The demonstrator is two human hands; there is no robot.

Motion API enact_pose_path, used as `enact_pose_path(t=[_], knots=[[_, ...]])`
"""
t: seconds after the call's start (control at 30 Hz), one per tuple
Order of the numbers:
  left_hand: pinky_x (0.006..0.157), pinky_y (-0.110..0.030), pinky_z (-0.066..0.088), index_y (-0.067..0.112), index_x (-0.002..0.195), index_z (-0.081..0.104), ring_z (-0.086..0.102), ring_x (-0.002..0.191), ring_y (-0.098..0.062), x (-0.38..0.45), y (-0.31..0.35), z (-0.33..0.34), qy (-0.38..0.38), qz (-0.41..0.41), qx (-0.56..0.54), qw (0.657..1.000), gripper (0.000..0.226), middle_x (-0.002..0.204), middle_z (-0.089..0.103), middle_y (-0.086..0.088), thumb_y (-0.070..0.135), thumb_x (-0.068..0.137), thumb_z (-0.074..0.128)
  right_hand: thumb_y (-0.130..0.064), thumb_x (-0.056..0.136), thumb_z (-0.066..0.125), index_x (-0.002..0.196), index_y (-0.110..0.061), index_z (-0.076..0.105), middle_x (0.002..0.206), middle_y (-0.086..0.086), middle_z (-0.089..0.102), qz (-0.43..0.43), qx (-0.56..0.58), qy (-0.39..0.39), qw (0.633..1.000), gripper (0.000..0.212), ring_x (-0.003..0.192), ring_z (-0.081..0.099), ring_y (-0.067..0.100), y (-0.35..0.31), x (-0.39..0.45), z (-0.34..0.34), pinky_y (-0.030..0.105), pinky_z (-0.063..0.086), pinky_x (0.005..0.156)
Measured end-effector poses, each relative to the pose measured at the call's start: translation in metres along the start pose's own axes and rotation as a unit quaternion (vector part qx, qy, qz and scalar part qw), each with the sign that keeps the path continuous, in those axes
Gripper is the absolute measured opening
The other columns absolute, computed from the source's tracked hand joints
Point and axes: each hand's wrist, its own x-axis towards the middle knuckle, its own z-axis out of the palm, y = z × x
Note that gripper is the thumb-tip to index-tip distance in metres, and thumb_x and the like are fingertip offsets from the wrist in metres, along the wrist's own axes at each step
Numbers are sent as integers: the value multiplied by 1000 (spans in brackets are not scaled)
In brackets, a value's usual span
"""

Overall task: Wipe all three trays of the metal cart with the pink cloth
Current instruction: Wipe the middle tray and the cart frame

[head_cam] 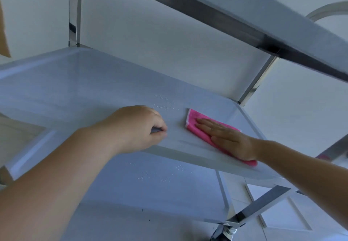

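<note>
The pink cloth (195, 122) lies flat on the right part of the metal cart's middle tray (79, 90). My right hand (226, 137) presses on the cloth with straight fingers. My left hand (139, 128) rests on the same tray near its front edge, its fingers curled; it may hold something small and grey, but I cannot make it out. Water drops (163, 103) sit on the tray between and beyond the hands. The bottom tray (169, 199) shows below, also with drops. The top tray's underside (244, 24) crosses the upper right.
Shiny cart posts stand at the back left (75, 15), back right (258, 79) and front right (263, 203). A caster (224, 233) shows at the bottom. A curved cart handle (327, 9) is at the upper right. White walls surround the cart.
</note>
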Motion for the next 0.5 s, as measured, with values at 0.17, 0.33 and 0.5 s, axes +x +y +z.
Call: enact_pose_path(t=[0.17, 0.33, 0.5], knots=[[81, -28, 48, 34, 93, 68, 57, 94, -2, 5, -9, 1, 18, 8, 1, 1000, 23, 99, 65, 19, 46, 86, 50, -28, 102, 22, 145, -30, 12, 157, -10, 5, 151, -29, 38, 987, 44, 141, 2, 0, 69, 24, -12, 28, -2, 118], [82, -27, 48, 38, 95, 67, 55, 93, 4, 4, -12, 2, 44, 14, -27, 999, 27, 97, 65, 24, 51, 81, 48, -26, 103, 17, 148, -24, 10, 157, -5, 3, 283, -30, 45, 957, 45, 143, 6, 9, 131, 42, -29, 23, -4, 111], [79, -24, 47, 35, 93, 67, 54, 93, 4, 4, -8, 4, 69, 10, -23, 997, 30, 95, 65, 25, 49, 78, 45, -24, 102, 19, 147, -24, 24, 155, -2, 21, 319, 14, 112, 941, 45, 141, 21, 14, 168, 57, -40, 34, 10, 118]])
